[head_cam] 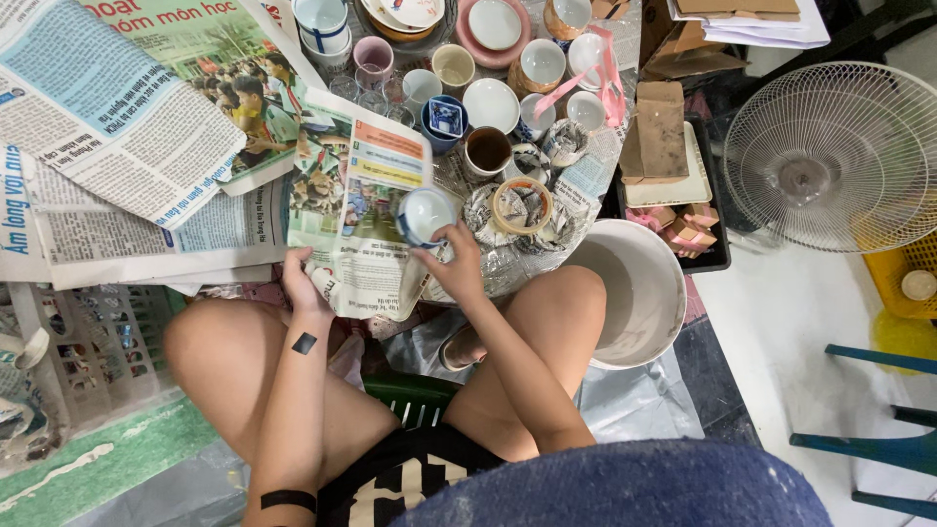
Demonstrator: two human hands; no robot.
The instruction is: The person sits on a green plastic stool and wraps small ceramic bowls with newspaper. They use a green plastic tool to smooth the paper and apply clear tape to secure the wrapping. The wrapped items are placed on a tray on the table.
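The small white cup (427, 215) with its blue-marked side sits in my right hand (459, 265), held above the sheet of newspaper (366, 220) that my left hand (303, 285) pinches by its lower edge over my knees. The cup lies tipped over, its open mouth facing up toward my camera and slightly to the left, so its axis from base to mouth runs nearly along my line of sight; I cannot make out a handle from here. My right fingers are curled closed around the cup's lower side, and my left fingers are closed on the paper, thumb on top. As I judge it, wrapping it well means laying the cup on its side near a corner of the sheet, keeping the paper taut with the left hand, and rolling while tucking loose paper into the mouth so the rim is padded. Just beyond the cup lie a roll of tape (521, 205) and crumpled wrapped bundles, then a crowd of cups, saucers and bowls. A big white bucket (639, 293) stands by my right knee, a floor fan (837, 156) further right, and loose newspapers spread left.
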